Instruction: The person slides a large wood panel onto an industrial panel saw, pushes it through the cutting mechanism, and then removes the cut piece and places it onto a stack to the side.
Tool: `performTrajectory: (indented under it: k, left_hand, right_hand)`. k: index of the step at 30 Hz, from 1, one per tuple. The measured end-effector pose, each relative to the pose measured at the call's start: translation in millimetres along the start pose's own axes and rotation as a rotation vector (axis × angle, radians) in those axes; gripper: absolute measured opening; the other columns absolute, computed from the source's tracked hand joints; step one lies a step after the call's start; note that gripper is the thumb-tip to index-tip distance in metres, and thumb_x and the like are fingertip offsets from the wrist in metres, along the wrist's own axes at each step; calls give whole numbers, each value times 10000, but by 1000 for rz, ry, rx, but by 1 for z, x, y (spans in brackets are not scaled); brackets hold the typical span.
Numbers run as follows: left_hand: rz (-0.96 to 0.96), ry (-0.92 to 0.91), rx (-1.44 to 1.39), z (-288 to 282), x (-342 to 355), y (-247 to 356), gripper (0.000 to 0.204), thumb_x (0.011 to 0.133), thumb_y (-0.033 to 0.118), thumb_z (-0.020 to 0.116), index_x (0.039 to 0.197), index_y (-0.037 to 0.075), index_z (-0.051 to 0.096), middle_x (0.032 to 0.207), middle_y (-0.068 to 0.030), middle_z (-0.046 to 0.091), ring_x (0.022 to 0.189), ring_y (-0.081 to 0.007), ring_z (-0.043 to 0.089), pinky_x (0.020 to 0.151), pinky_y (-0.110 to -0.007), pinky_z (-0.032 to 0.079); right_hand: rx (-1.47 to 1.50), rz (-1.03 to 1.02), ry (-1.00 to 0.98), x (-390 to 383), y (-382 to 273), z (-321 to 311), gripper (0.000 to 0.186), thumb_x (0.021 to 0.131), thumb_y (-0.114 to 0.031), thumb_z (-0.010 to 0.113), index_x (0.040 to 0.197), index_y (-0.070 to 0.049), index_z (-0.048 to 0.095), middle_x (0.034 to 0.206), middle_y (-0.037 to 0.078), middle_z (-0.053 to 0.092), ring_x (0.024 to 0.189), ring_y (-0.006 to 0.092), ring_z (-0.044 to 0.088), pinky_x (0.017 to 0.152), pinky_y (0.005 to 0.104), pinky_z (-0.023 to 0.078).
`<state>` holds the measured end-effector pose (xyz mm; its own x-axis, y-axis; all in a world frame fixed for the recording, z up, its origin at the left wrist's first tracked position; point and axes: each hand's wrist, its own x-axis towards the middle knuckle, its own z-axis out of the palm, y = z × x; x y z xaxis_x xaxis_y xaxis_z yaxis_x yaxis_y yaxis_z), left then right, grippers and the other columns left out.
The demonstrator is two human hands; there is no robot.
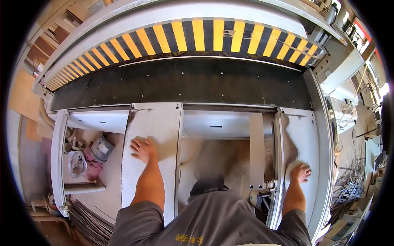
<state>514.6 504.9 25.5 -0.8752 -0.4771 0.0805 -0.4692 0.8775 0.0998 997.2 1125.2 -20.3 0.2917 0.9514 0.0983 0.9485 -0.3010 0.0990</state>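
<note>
My left hand (143,149) lies on a white support plate (158,123) at the front of a large machine, fingers spread and nothing in it. To the right, my right hand (302,172) rests on a second white plate (303,127), its fingers slightly bent and partly apart. Beside that hand a pale patch shows on the plate; I cannot tell what it is. Beyond both plates stretches a dark machine bed (197,82) with rows of small screws. A yellow-and-black striped guard (199,36) spans its far side.
A narrow metal bar (257,151) and a rail (277,172) stand between the plates. Through the left gap show a grey bucket (101,148) and a white bag (76,164) on the floor. Thin metal strips (92,219) lie lower left; more scrap (351,184) lies at right.
</note>
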Motion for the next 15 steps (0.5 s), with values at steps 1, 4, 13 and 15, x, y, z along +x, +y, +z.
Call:
performTrajectory:
  k: [1, 4, 13, 15]
  left_hand:
    - [-2, -17, -7, 1, 0, 1, 715, 1049, 556, 379, 1631, 147, 310, 1723, -72, 237, 1591, -303, 187, 1250, -633, 138]
    - [0, -6, 6, 2, -2, 0, 708, 1055, 546, 379, 1635, 149, 301, 1724, -68, 234, 1592, -294, 186, 1259, -612, 132]
    - [-1, -4, 7, -2, 4, 5, 704, 1061, 558, 360, 1641, 165, 291, 1724, -69, 230, 1592, -292, 183, 1270, -589, 123]
    - [-3, -7, 7, -3, 5, 5, 704, 1061, 559, 359, 1641, 165, 291, 1724, -71, 231, 1592, -295, 182, 1269, -590, 120]
  right_hand:
    - [3, -5, 5, 0, 0, 0, 739, 1027, -676, 338, 1593, -204, 383, 1673, 58, 339, 1545, 236, 264, 1171, 549, 251]
    - [-46, 51, 2, -2, 1, -3, 738, 1024, -678, 333, 1598, -217, 389, 1674, 28, 347, 1538, 214, 284, 1170, 516, 261]
    - [22, 56, -24, 1, -3, -5, 725, 1037, -632, 351, 1611, -189, 355, 1691, 52, 317, 1566, 246, 244, 1222, 542, 211]
    - [8, 72, 25, 6, 1, 10, 745, 1012, -691, 348, 1603, -239, 384, 1688, 18, 334, 1557, 216, 268, 1196, 534, 235]
